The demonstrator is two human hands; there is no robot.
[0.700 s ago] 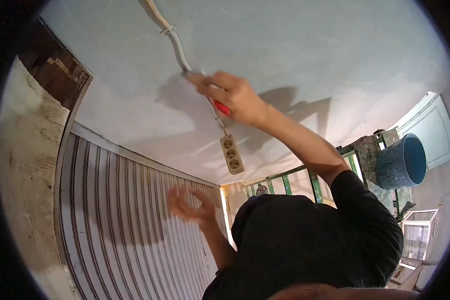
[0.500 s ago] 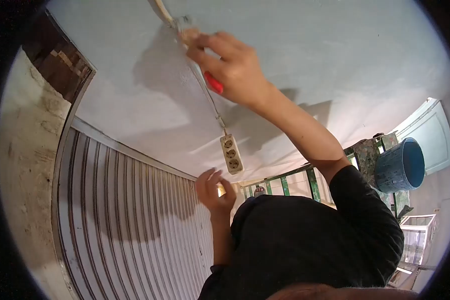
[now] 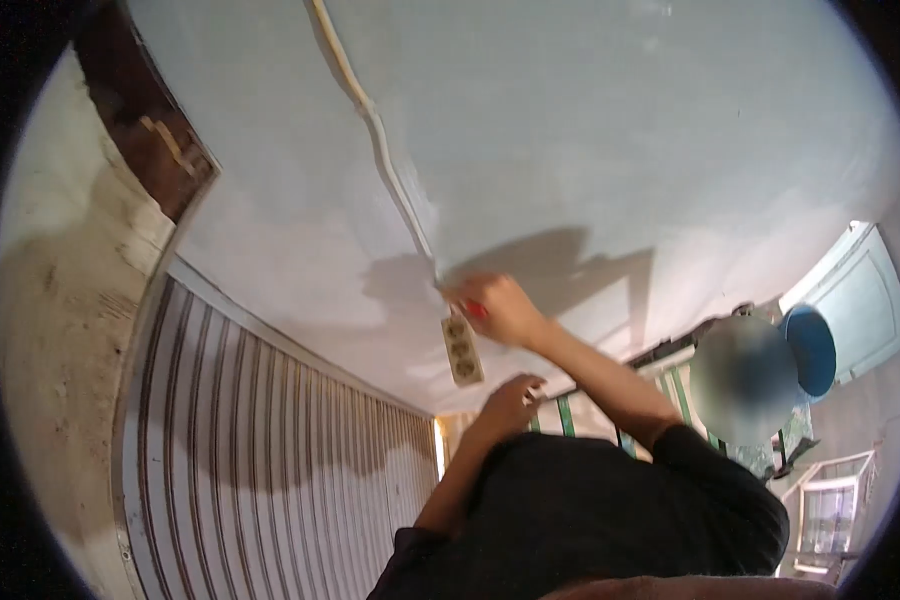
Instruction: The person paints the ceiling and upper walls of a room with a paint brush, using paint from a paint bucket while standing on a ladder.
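Note:
My right hand is closed around a paintbrush with a red handle. Its bristle end is hidden by the fingers and motion blur. The hand is at the wall beside the lower end of a pale cable, just above a cream power strip with three sockets. Below and to the right of that strip, my left hand hangs with loosely bent fingers, apparently holding nothing.
A corrugated metal shutter runs along the left. To the right are a blue bucket, a blurred round patch, green slats, a pale door and a white-framed case. The wall is pale blue.
My right hand has travelled down the cable from its upper stretch to just above the power strip, exposing the cable. My left hand has shifted right. The view has moved slightly.

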